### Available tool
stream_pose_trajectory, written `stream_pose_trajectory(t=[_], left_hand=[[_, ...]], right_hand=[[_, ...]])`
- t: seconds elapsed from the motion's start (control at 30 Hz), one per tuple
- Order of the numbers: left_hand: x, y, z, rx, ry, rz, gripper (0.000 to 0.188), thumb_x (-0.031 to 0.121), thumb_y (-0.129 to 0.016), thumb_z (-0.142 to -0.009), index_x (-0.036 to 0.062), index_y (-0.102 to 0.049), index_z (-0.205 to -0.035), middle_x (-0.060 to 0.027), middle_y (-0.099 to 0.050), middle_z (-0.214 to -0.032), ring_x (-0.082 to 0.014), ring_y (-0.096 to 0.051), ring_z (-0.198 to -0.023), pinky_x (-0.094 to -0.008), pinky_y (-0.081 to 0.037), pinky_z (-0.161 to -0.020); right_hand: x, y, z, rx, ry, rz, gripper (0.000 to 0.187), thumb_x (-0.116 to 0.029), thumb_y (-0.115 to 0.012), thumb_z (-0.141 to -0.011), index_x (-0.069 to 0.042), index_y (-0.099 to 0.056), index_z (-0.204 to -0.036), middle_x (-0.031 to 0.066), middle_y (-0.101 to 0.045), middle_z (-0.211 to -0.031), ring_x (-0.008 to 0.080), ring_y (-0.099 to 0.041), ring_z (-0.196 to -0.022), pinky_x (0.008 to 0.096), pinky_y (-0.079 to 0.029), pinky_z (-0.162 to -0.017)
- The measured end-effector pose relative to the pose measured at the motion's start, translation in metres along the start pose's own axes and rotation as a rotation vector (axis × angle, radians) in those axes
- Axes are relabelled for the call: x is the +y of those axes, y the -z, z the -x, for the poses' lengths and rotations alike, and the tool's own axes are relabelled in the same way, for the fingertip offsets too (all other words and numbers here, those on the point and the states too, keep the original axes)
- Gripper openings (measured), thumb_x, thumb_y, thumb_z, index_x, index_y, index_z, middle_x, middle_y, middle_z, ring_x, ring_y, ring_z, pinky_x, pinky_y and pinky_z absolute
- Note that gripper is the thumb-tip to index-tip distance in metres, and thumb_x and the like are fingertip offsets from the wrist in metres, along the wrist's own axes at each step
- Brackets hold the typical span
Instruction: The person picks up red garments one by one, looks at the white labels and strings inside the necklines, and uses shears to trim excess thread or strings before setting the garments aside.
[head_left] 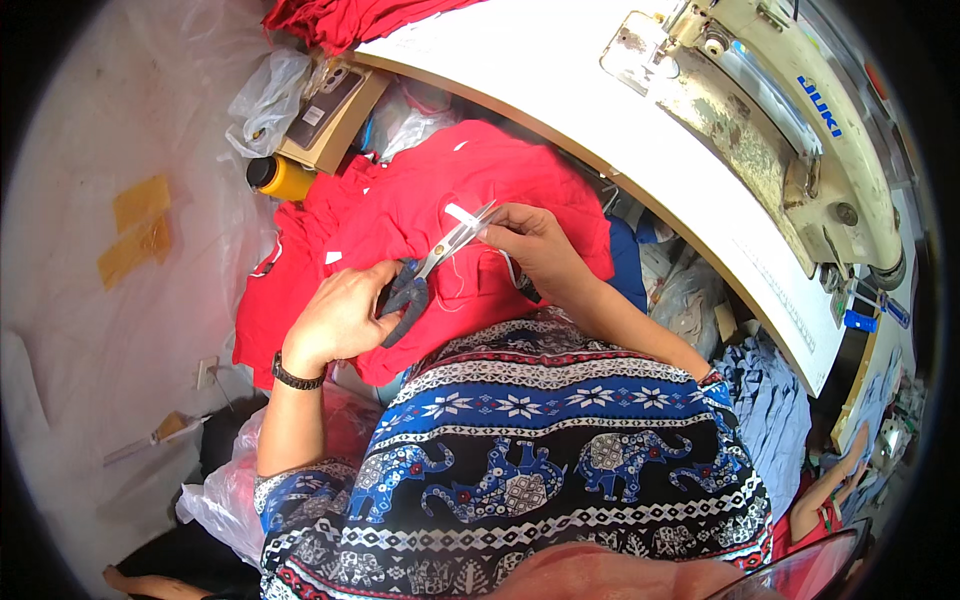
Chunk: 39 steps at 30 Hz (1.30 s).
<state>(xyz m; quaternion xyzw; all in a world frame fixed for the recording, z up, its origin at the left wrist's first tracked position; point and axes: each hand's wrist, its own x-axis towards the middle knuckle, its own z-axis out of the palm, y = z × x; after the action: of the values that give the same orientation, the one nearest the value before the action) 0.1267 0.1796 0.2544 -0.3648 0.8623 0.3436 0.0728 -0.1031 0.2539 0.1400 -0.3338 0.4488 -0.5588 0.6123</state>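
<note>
My left hand [345,305] is closed round the dark, cloth-wrapped handles of a pair of scissors [437,254]. The blades point up and to the right, slightly parted, with a small white strip [462,215] at them. My right hand [535,240] pinches something by the blade tips; the fingers partly hide it, and it may be the strip's end. Under both hands a red garment [400,215] lies bunched across my lap, with a few small white pieces on it. Loose thread hangs beside the blades.
A sewing machine [800,130] stands on the white table [560,80] at the upper right. More red cloth [350,20] lies on its far end. Left of the table are a cardboard box [345,125] and a yellow bottle [282,178]. Pale blue cloth [765,410] hangs at the right.
</note>
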Motion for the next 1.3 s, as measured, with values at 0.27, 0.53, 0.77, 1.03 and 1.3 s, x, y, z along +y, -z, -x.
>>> stream_pose_trajectory(t=[0.27, 0.53, 0.77, 1.03, 1.3], left_hand=[[-0.002, 0.0, 0.005, -0.043, 0.053, -0.064, 0.032, 0.009, -0.065, -0.072, 0.0027, -0.06, -0.103, -0.0219, -0.062, -0.078, -0.0399, -0.061, -0.076, -0.0453, -0.047, -0.065], [-0.01, 0.026, -0.065, 0.274, -0.123, 0.125, 0.023, 0.015, -0.067, -0.075, -0.002, -0.055, -0.084, -0.0184, -0.056, -0.069, -0.0294, -0.057, -0.064, -0.0385, -0.045, -0.062], [0.022, 0.058, -0.24, 0.49, -0.147, -0.245, 0.039, 0.029, -0.064, -0.077, -0.0035, -0.066, -0.097, -0.0254, -0.066, -0.092, -0.0395, -0.064, -0.091, -0.0438, -0.05, -0.082], [0.029, 0.046, -0.246, 0.536, -0.514, -0.124, 0.054, 0.035, -0.067, -0.084, 0.0019, -0.057, -0.125, -0.0241, -0.061, -0.117, -0.0368, -0.059, -0.109, -0.0408, -0.046, -0.094], [-0.032, -0.016, -0.027, -0.045, -0.278, -0.32, 0.062, 0.035, -0.081, -0.071, 0.0025, -0.054, -0.116, -0.0156, -0.058, -0.115, -0.0304, -0.055, -0.113, -0.0435, -0.039, -0.102]], right_hand=[[0.008, 0.002, -0.003, 0.008, -0.001, 0.04, 0.014, -0.014, -0.059, -0.093, -0.002, -0.066, -0.095, -0.004, -0.056, -0.067, 0.0017, -0.041, -0.048, 0.021, -0.029, -0.043], [0.009, 0.017, 0.002, 0.191, 0.084, -0.003, 0.028, -0.007, -0.058, -0.093, -0.003, -0.058, -0.121, 0.0006, -0.06, -0.105, 0.0084, -0.057, -0.093, 0.0247, -0.047, -0.081], [0.039, 0.044, 0.039, 0.079, 0.2, 0.649, 0.055, 0.006, -0.054, -0.083, -0.004, -0.044, -0.136, 0.0109, -0.049, -0.129, 0.0197, -0.055, -0.112, 0.0305, -0.046, -0.096], [0.018, 0.045, 0.038, 0.088, 0.151, 0.737, 0.067, 0.005, -0.061, -0.076, -0.011, -0.042, -0.139, 0.0209, -0.04, -0.142, 0.0355, -0.051, -0.122, 0.0379, -0.049, -0.094], [0.029, 0.062, -0.006, -0.146, 0.476, 0.921, 0.025, 0.003, -0.059, -0.076, -0.002, -0.06, -0.1, 0.0174, -0.058, -0.094, 0.0373, -0.059, -0.09, 0.0445, -0.047, -0.075]])
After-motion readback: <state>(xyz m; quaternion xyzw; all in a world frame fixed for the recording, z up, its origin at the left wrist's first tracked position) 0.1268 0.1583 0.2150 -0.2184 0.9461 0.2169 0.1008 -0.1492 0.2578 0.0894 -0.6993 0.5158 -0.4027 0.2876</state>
